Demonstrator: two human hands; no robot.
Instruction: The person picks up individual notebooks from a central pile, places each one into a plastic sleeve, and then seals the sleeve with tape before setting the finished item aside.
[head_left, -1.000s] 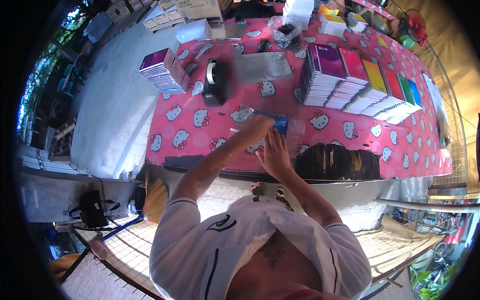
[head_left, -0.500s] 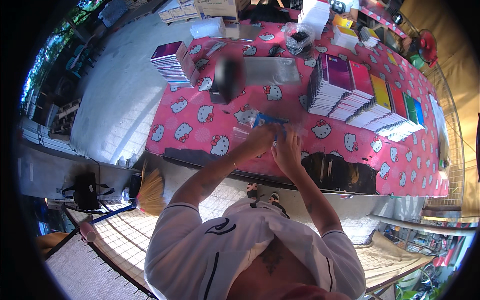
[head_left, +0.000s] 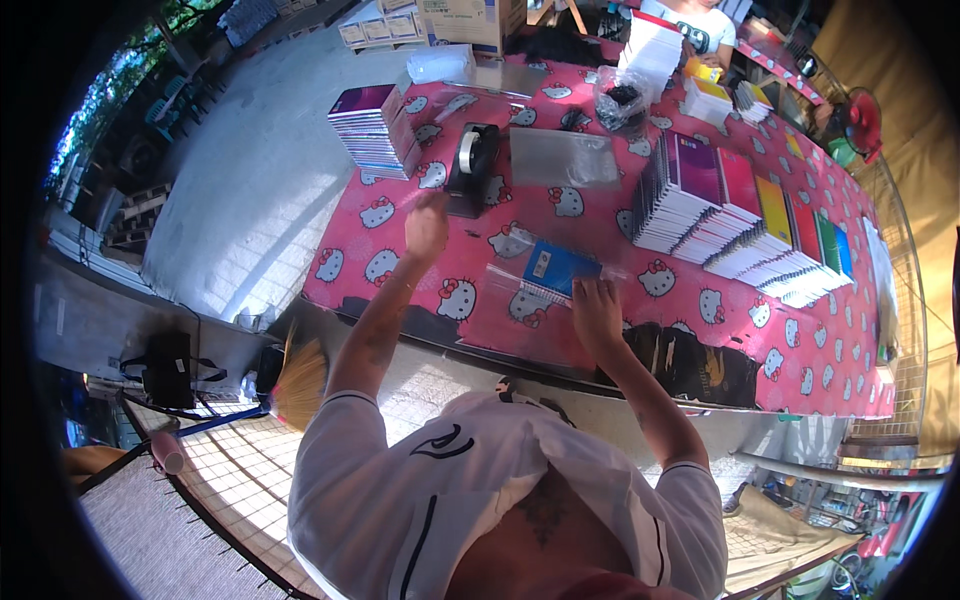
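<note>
A small blue spiral notebook (head_left: 562, 270) lies tilted on a clear plastic sleeve (head_left: 508, 284) near the table's front edge. My right hand (head_left: 597, 310) rests on the notebook's right end, fingers laid over its corner. My left hand (head_left: 428, 228) is apart from the notebook, by the near end of a black tape dispenser (head_left: 470, 180) that carries a pale roll. Its fingers look closed; whether tape is between them is too small to see. To the right of the dispenser lies a stack of clear plastic sleeves (head_left: 565, 158).
Stacked spiral notebooks in several colours (head_left: 705, 190) stand along the right. Another notebook stack (head_left: 370, 130) is at the table's left edge. Toward the back are a plastic bag with dark contents (head_left: 622, 100), cardboard boxes (head_left: 470, 25) and a seated person (head_left: 705, 30).
My left hand has left the notebook and moved left and away to the tape dispenser. My right hand stays at the notebook, which now shows more of its blue cover.
</note>
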